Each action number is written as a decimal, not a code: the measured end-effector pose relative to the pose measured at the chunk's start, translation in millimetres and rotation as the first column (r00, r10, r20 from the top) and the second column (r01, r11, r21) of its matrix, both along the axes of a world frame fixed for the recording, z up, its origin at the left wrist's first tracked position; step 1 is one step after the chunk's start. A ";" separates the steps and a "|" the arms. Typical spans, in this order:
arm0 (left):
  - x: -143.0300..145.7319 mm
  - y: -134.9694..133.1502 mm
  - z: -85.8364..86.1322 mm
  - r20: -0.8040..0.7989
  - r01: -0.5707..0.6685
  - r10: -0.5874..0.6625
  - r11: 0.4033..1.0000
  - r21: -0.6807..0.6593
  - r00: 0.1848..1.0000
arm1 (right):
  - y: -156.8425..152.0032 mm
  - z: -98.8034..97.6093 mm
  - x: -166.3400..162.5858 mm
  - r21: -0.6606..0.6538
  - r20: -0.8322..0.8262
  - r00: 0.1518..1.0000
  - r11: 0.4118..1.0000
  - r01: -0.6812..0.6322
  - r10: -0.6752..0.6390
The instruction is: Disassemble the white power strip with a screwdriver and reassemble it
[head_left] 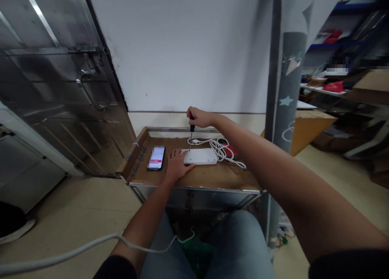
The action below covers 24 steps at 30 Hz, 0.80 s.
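A white power strip (202, 156) lies flat on the brown-covered table, with small dark holes along the face turned up. My left hand (176, 162) grips its left end, thumb along the near side and fingers at the far side. Above that end, my right hand (196, 118) is closed round the black handle of a screwdriver (191, 136). The screwdriver stands nearly upright, its tip at a hole near the strip's far left corner. A white cord (223, 147) is looped loosely to the right of the strip.
A lit phone (156, 157) lies left of my left hand. Something red (230, 150) sits under the cord. The table (200, 182) has a raised wooden left edge (131, 157) and stands against a white wall. A grey pipe (284, 109) rises at the right; a white cable (100, 240) crosses my left forearm.
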<state>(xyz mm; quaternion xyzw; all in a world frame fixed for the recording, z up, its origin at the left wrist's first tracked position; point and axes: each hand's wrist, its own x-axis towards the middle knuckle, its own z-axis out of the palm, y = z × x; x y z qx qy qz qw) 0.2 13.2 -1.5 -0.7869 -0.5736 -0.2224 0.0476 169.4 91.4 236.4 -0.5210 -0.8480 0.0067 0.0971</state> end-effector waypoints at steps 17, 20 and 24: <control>0.6 -0.4 1.0 -0.008 -0.001 0.001 1.000 -0.012 1.000 | -2.6 -3.4 -7.0 0.080 0.069 0.998 0.997 0.003 -0.009; 1.1 -1.3 2.6 -0.010 -0.004 0.004 1.000 -0.016 1.000 | -8.6 -6.8 -7.6 0.133 0.056 0.996 0.989 0.065 -0.073; 1.1 -1.8 2.9 -0.008 0.001 -0.001 1.000 -0.018 1.000 | -9.4 -7.7 -8.5 0.110 0.052 0.998 0.994 0.023 -0.029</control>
